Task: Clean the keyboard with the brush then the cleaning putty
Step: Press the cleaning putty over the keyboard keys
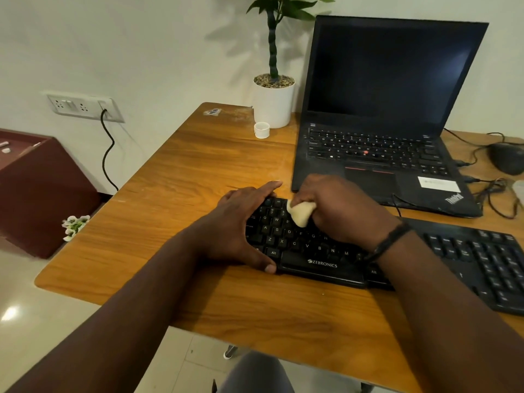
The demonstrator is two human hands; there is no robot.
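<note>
Looking down through the head camera, I see the black keyboard [312,251] lying on the wooden desk [198,171], its near edge towards me and its right end running out under my right forearm. My left hand [241,228] clasps the keyboard's left end, fingers stretched along the far edge and thumb hooked over the near edge. My right hand [340,208] is curled round a pale lump of cleaning putty [300,212], pressing it down on the upper left rows of keys, about over the number and Q-W-E keys (the exact keys beneath it are hidden). A dark braided band [388,242] sits on the right wrist.

Behind the keyboard stands an open laptop [382,109] with a dark screen. To its left are a white plant pot [273,106] and, just in front of that, a small white cap-like object [261,129], possibly a little tub. A black mouse [507,158] with tangled cables lies at the far right
</note>
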